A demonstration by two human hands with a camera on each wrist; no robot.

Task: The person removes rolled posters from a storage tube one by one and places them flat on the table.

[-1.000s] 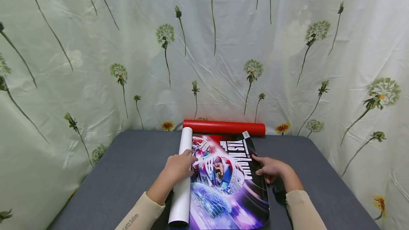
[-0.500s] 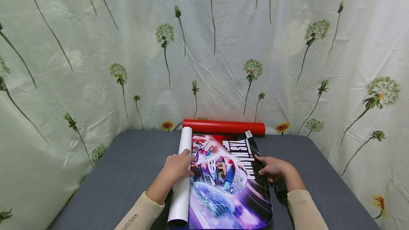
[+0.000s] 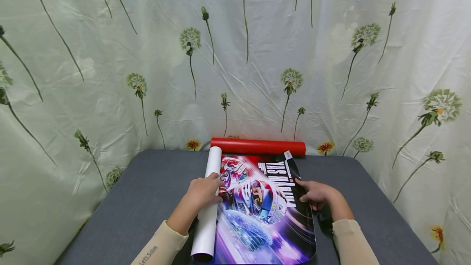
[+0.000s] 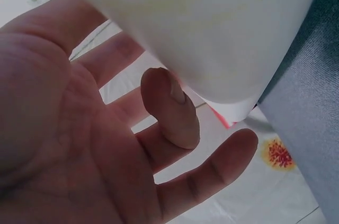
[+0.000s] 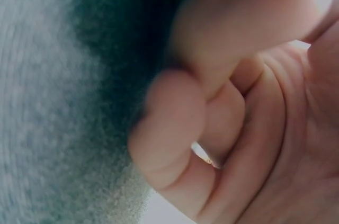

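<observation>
A glossy racing poster [image 3: 257,216] lies partly unrolled, its printed side up and its left part still a white roll [image 3: 207,220]. Across the middle of this roll lies my left hand [image 3: 203,191], with finger and thumb reaching over its right side. In the left wrist view the left hand [image 4: 106,118] has bent fingers along the white roll [image 4: 201,33], and the outer ones stand off it. My right hand [image 3: 319,194] pinches the poster's right edge beside the white lettering. Its lower fingers are curled in the right wrist view, where the poster is hidden.
A red tube [image 3: 257,147] lies across the back of the grey table [image 3: 158,183], just behind the poster. Some dark object [image 3: 325,224] sits beneath the right wrist. A curtain [image 3: 169,60] with dandelion prints hangs round the back and sides.
My right hand has shifted a little to the right with the poster's edge, and more print shows. The roll's near end has moved slightly left; the left hand stays on it.
</observation>
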